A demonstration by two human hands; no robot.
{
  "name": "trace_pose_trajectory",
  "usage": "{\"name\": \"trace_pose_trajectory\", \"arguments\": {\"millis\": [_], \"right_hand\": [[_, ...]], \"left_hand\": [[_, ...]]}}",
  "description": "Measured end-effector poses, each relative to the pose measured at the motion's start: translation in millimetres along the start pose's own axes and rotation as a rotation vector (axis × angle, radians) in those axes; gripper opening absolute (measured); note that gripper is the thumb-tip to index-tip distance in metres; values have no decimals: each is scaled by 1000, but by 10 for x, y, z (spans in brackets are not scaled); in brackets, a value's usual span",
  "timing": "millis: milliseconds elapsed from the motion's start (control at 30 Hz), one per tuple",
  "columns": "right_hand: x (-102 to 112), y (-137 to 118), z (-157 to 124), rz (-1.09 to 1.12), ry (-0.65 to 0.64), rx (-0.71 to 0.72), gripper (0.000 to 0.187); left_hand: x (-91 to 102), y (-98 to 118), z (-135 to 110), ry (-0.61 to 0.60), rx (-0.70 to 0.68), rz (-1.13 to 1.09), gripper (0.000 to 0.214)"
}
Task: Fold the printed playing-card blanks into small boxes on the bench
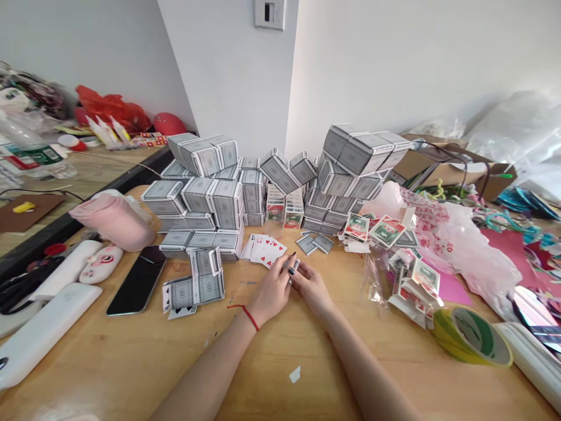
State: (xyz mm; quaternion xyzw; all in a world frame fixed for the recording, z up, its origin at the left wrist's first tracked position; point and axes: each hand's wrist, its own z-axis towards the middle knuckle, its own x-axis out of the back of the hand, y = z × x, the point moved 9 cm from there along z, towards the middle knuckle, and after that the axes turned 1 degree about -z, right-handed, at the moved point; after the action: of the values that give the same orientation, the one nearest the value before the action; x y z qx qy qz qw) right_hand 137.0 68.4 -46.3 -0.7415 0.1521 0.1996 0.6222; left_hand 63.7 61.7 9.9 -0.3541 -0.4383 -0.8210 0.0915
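Observation:
My left hand (274,289) and my right hand (313,289) meet over the middle of the table, both closed. Their fingertips pinch a small folded playing card (297,265), mostly hidden by the fingers. Just beyond my left hand, loose face-up playing cards (268,251) lie fanned out. Farther back stand stacks of boxes folded from grey-backed cards (225,202). To the left rests a partly joined piece of folded cards (204,280). Two grey-backed cards (314,242) lie beyond my right hand.
Opened card packs (416,280) and clear plastic wrap (374,283) lie on the right. Near them sits a yellow tape roll (442,336). A black phone (137,283) and pink pouch (114,219) are at left. A paper scrap (295,374) lies in front.

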Motion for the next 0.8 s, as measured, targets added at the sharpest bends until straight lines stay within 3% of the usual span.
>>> {"name": "trace_pose_trajectory", "arguments": {"millis": [433,567,700,800], "right_hand": [[10,-30,-24,151,19,-44,39],[41,-46,-21,64,33,-7,41],[100,-148,-20,-113,90,116,49],[105,-236,-34,-213,107,201,51]], "left_hand": [[104,173,0,-27,-63,-286,69],[168,157,2,-5,-62,-469,51],[165,-54,14,101,97,-567,26],[109,-228,8,151,239,-604,25]]}}
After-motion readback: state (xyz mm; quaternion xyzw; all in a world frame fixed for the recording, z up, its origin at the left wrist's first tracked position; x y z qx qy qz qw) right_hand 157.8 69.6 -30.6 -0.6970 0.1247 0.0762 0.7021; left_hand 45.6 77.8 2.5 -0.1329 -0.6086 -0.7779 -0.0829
